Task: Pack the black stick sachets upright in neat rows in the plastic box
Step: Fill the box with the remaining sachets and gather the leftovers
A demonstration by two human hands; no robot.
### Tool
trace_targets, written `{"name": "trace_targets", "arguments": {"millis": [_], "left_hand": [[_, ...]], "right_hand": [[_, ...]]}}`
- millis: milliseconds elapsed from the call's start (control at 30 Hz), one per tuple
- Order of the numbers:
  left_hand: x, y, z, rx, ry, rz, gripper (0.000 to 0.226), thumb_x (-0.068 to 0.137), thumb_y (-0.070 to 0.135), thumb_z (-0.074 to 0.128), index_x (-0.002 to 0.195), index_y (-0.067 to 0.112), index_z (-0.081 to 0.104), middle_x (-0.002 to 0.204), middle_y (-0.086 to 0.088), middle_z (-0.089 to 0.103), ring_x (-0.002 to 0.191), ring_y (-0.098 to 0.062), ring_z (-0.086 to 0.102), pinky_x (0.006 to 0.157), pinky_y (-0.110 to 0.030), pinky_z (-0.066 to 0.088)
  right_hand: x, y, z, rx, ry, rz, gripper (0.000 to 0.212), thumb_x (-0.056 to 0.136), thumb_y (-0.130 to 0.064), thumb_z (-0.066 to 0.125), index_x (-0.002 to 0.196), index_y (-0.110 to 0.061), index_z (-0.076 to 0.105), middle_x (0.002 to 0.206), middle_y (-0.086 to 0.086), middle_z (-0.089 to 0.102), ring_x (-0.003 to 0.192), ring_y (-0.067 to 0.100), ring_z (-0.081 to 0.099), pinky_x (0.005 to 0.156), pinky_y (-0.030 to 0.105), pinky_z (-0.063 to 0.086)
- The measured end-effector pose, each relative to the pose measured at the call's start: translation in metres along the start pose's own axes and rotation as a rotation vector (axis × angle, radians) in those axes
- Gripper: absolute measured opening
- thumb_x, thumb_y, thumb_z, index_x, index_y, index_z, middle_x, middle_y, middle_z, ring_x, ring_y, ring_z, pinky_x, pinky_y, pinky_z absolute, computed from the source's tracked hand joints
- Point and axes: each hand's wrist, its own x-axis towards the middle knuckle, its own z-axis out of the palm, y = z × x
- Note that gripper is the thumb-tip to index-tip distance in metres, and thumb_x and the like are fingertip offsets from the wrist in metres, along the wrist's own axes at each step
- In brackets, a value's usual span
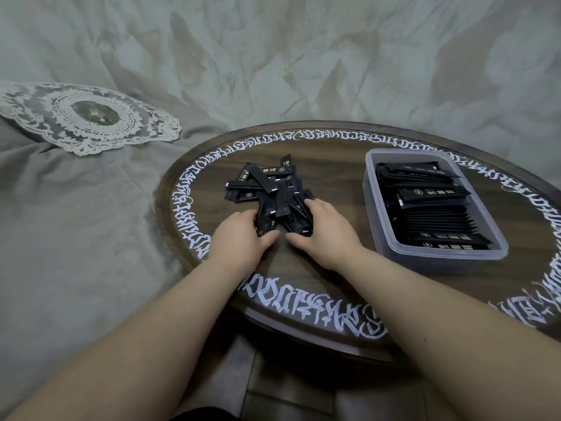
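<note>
A loose pile of black stick sachets (270,192) lies on the round wooden table (328,262), to the left of the plastic box (372,208) and well apart from it. Both hands work at the near edge of that pile. The left hand (239,235) comes in from the pile's left side, its fingers curled round a few sachets at the pile's near-left corner, thumb stretched along the tabletop beneath them. The right hand (324,232) sits on the side of the pile nearer the box, fingers bent over the top of several sachets and thumb pointing back toward the left thumb; the two thumbs lie close but do not touch. So each hand is grasping sachets, and the bundle they gather sits between the two palms, just beyond the thumbs. The rest of the pile spreads away from the hands, sachets crossing one another at all angles.

Inside the plastic box, a row of sachets stands on edge, packed tight through the middle, with a few lying flat or tilted at the far end and two flat at the near end. The box rests on the table's right part, inside the ring of white lettering (303,308) that runs round the tabletop. Left of the box and beyond the table, a lace doily (91,117) lies on grey-green cloth (76,238)
</note>
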Motion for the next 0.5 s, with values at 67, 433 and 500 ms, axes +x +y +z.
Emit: {"name": "trace_targets", "arguments": {"millis": [67,433,500], "left_hand": [[-0.001,0.003,-0.003,-0.192,-0.035,-0.061,0.053,0.083,0.043,0.068,0.127,0.017,0.055,0.110,0.003,0.062,0.105,-0.018,0.060,0.088,-0.029,0.043],[0.001,-0.015,-0.020,0.041,-0.264,-0.098,0.087,0.067,0.055,0.077,0.140,0.023,0.042,0.122,0.000,0.059,0.111,-0.019,0.056,0.086,-0.027,0.043],[0.002,-0.012,-0.020,0.071,-0.278,-0.076,0.082,0.069,0.052,0.077,0.138,0.022,0.044,0.114,0.002,0.063,0.105,-0.019,0.059,0.082,-0.027,0.044]], "right_hand": [[-0.001,0.000,0.004,-0.038,-0.010,0.005,0.081,0.085,-0.047,0.062,0.149,-0.018,0.022,0.156,0.004,0.022,0.142,0.022,0.024,0.113,0.034,0.026],[-0.001,0.001,0.007,-0.125,0.067,0.038,0.078,0.085,-0.055,0.058,0.147,-0.021,0.025,0.155,0.004,0.021,0.140,0.026,0.021,0.113,0.039,0.023],[0.004,0.001,0.008,-0.175,0.099,0.043,0.070,0.085,-0.054,0.057,0.141,-0.021,0.033,0.147,0.004,0.035,0.132,0.027,0.031,0.107,0.040,0.030]]}}
